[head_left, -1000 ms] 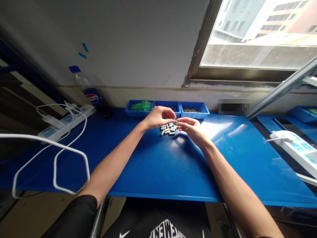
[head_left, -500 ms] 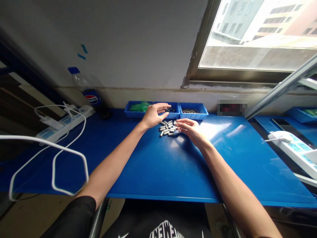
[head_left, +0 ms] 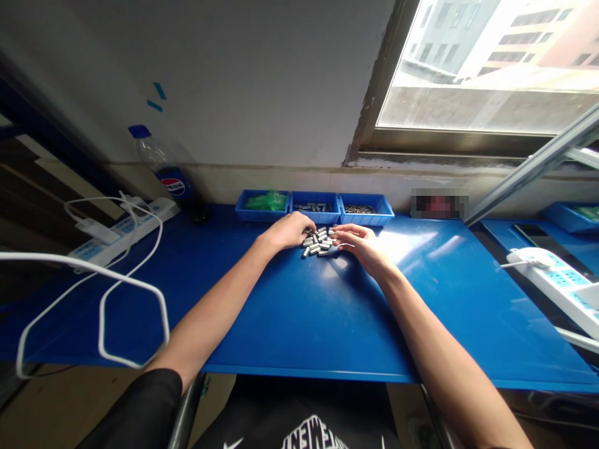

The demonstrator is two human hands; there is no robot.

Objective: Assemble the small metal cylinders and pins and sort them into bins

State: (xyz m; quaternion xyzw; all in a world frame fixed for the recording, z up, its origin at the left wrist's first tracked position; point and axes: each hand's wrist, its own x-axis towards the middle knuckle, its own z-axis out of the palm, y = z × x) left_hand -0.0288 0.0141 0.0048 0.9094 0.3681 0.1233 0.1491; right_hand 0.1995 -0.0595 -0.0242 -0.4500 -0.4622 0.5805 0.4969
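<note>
A pile of small silver metal cylinders (head_left: 318, 242) lies on the blue table (head_left: 299, 312), just in front of three blue bins. My left hand (head_left: 286, 231) rests knuckles-up at the pile's left edge, fingers curled down onto the pieces; whether it holds one is hidden. My right hand (head_left: 359, 242) sits at the pile's right edge, its fingers bent and pinched near the pieces. Behind the pile stand the left bin (head_left: 262, 207) with green parts, the middle bin (head_left: 316, 209) with metal pieces and the right bin (head_left: 366, 210) with thin dark pins.
A cola bottle (head_left: 165, 174) stands against the wall at the back left. A white power strip (head_left: 116, 234) with looping white cable (head_left: 100, 293) lies at the left. Another power strip (head_left: 556, 280) and a blue bin (head_left: 573, 215) are at the right, under a slanted metal rail.
My left hand reached back over the middle bin half a second ago and has now come down onto the left edge of the pile. My right hand has stayed in place.
</note>
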